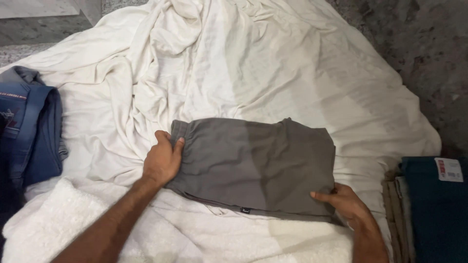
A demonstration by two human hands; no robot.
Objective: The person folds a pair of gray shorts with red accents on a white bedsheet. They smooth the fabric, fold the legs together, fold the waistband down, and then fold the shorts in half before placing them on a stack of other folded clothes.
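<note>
Head view: the left hand [163, 160] pinches the left edge of a folded grey garment [258, 163], the right hand [343, 202] grips its lower right corner. It lies on a rumpled white sheet [273, 68], blue clothes [31, 131] left, a teal folded item [436, 214] right.

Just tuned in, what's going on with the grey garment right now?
A person is handling a folded grey garment that lies flat on a rumpled cream sheet. The left hand grips its left edge, thumb on top, and the right hand pinches its lower right corner. A white fluffy towel lies near the left forearm. Blue folded clothes sit at the left edge of the sheet, and a teal folded item with a tag sits at the right.
</note>
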